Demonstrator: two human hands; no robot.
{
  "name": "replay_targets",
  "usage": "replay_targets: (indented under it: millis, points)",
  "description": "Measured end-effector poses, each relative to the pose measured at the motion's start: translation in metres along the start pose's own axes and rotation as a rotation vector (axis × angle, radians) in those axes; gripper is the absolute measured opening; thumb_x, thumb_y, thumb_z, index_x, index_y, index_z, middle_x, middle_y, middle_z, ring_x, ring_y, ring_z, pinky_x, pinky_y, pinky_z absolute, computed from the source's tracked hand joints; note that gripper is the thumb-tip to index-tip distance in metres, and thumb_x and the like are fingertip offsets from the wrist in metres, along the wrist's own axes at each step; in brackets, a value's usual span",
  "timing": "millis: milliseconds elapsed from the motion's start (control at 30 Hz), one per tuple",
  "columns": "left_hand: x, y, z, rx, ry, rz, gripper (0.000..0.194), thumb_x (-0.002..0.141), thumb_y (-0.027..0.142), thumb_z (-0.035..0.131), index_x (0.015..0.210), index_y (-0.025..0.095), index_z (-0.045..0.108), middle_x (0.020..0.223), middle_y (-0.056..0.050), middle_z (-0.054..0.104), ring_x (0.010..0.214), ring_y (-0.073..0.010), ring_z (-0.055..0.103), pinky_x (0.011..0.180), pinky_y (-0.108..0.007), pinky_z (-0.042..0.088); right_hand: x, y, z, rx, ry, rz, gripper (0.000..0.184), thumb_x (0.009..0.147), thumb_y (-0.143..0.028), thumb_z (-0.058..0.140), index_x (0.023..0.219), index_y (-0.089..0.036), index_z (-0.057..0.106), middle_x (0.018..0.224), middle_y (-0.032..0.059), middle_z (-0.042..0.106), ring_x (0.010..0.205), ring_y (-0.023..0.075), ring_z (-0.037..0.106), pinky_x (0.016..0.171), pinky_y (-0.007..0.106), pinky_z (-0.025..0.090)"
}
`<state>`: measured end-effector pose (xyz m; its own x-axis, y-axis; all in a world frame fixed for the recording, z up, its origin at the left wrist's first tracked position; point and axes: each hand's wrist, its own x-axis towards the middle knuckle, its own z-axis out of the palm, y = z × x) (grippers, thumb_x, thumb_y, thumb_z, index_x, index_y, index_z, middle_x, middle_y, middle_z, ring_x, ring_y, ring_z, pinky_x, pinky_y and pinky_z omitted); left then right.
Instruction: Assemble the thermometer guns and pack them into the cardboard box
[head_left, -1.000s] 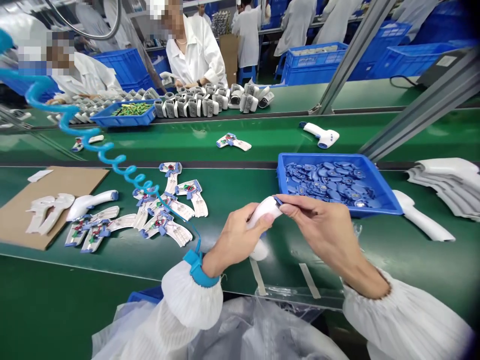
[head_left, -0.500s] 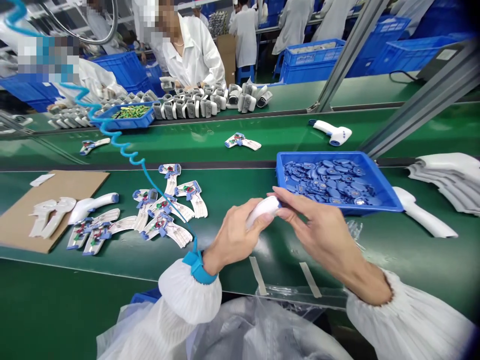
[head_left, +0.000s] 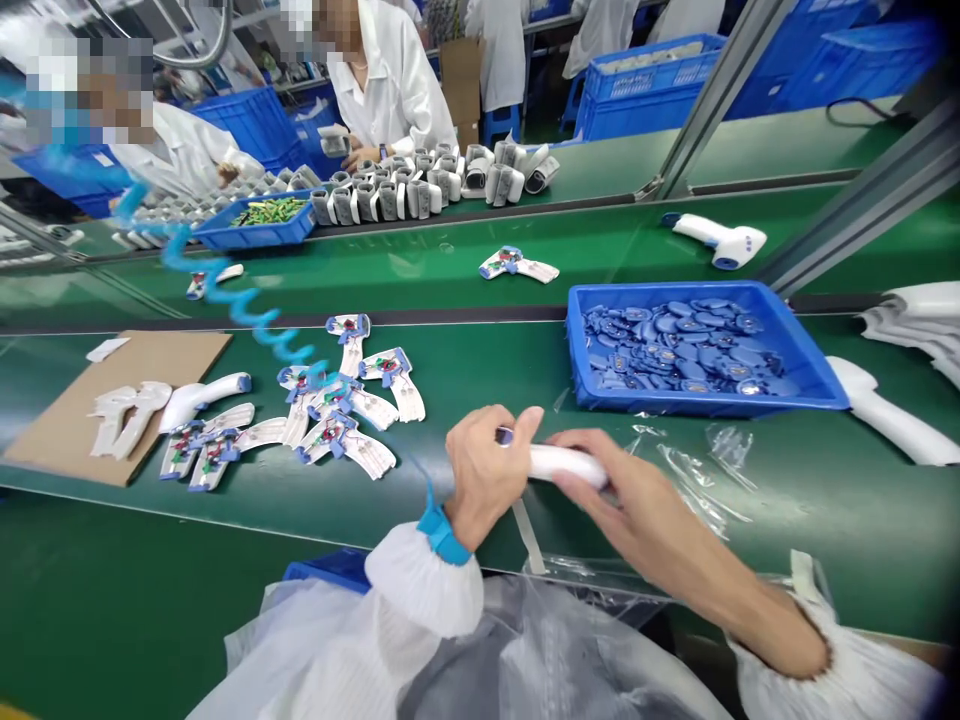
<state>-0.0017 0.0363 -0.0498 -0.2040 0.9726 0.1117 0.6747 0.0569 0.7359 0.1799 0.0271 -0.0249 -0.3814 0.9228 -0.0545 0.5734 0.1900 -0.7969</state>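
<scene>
Between my hands lies a white forehead thermometer, its handle pointing right. My left hand wraps its head end, where a dark round part shows by the thumb; the fingers cover the rest. My right hand closes on the handle's far end with thumb and fingers. A blue wrist strap with a coiled cord sits on my left wrist. Left of my hands lie several open thermometer halves with wires and blue parts. Behind my right hand stands a blue tray of small blue plastic parts.
A cardboard sheet bears white shell pieces. Clear plastic scraps lie right of my hands. On the green belt are an open half and a whole thermometer. A metal post slants up; co-workers sit opposite.
The thermometer has turned, so its handle now points right. My left hand has shifted to its head end, and my right hand has moved onto the handle. The whole view has shifted slightly.
</scene>
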Motion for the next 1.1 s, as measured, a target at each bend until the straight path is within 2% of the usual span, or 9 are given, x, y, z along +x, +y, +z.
replay_targets:
  millis: [167,300,467,567,667,733,833,933,1100]
  points:
    - [0.014,-0.007,0.018,0.101,-0.032,0.117,0.046,0.100,0.040,0.053,0.058,0.021,0.053,0.063,-0.004,0.062,0.064,-0.0181,0.055,0.065,-0.033,0.032,-0.006,0.007,0.032,-0.116,0.139,-0.100,0.028,0.104,-0.043,0.050,0.110,-0.020,0.063,0.091,0.0056,0.072,0.063,0.0169,0.062,0.056,0.029,0.044]
    - [0.026,-0.005,0.007,0.139,-0.103,0.104,0.046,0.098,0.042,0.055,0.057,0.021,0.056,0.064,-0.004,0.064,0.065,-0.0188,0.056,0.066,-0.033,0.033,-0.001,0.005,0.040,-0.060,0.225,-0.071,0.029,0.099,-0.047,0.055,0.102,-0.020,0.064,0.092,0.0083,0.073,0.069,0.0198,0.066,0.062,0.031,0.047]
    - [0.012,-0.007,-0.018,-0.158,-0.169,0.134,0.033,0.096,0.051,0.061,0.084,0.021,0.068,0.095,-0.006,0.074,0.095,-0.0219,0.064,0.086,-0.033,0.046,0.005,-0.003,0.023,0.466,0.041,0.414,0.042,0.091,-0.061,0.059,0.093,-0.019,0.064,0.061,-0.0002,0.059,0.047,0.0129,0.046,0.046,0.026,0.036]
    - [-0.001,-0.013,-0.013,-0.433,0.036,0.014,0.041,0.099,0.056,0.055,0.080,0.020,0.062,0.086,-0.005,0.070,0.083,-0.0179,0.063,0.080,-0.030,0.050,0.006,-0.007,0.020,0.740,-0.161,0.662,0.045,0.092,-0.061,0.053,0.080,-0.019,0.059,0.060,0.0012,0.057,0.040,0.0088,0.033,0.038,0.024,0.021]
    - [0.001,-0.017,0.006,-0.455,0.190,-0.168,0.054,0.101,0.059,0.049,0.063,0.021,0.050,0.061,0.001,0.053,0.061,-0.0136,0.051,0.065,-0.028,0.045,0.004,-0.011,0.035,0.446,-0.204,0.437,0.040,0.094,-0.057,0.054,0.095,-0.019,0.065,0.074,0.0054,0.068,0.047,0.0127,0.050,0.042,0.025,0.031]
    - [0.010,-0.016,0.020,-0.336,0.189,-0.207,0.055,0.102,0.056,0.048,0.058,0.021,0.046,0.058,0.002,0.049,0.061,-0.0132,0.048,0.065,-0.028,0.044,0.002,-0.012,0.049,0.109,-0.130,0.219,0.034,0.098,-0.048,0.051,0.102,-0.019,0.068,0.076,0.0074,0.070,0.056,0.0175,0.060,0.050,0.026,0.035]
    - [0.025,-0.010,0.029,-0.140,0.168,-0.234,0.053,0.101,0.047,0.048,0.056,0.021,0.039,0.057,0.002,0.045,0.062,-0.0130,0.045,0.066,-0.028,0.042,0.001,-0.007,0.062,-0.162,-0.017,0.106,0.033,0.100,-0.038,0.044,0.095,-0.017,0.069,0.070,0.0102,0.068,0.056,0.0212,0.063,0.053,0.029,0.032]
    - [0.030,-0.003,0.017,-0.271,-0.011,-0.143,0.049,0.093,0.048,0.062,0.058,0.020,0.044,0.060,0.002,0.047,0.063,-0.0121,0.044,0.065,-0.027,0.040,-0.002,0.007,0.052,-0.046,-0.039,0.063,0.040,0.103,-0.046,0.044,0.093,-0.020,0.071,0.067,0.0054,0.068,0.057,0.0195,0.063,0.055,0.028,0.039]
    - [0.010,0.003,-0.013,-0.709,-0.403,-0.018,0.045,0.069,0.048,0.089,0.088,0.019,0.061,0.086,0.000,0.064,0.072,-0.0121,0.055,0.065,-0.025,0.043,-0.009,0.027,0.019,0.162,-0.112,0.125,0.045,0.099,-0.058,0.055,0.114,-0.022,0.077,0.078,0.0012,0.074,0.068,0.0194,0.067,0.060,0.028,0.052]
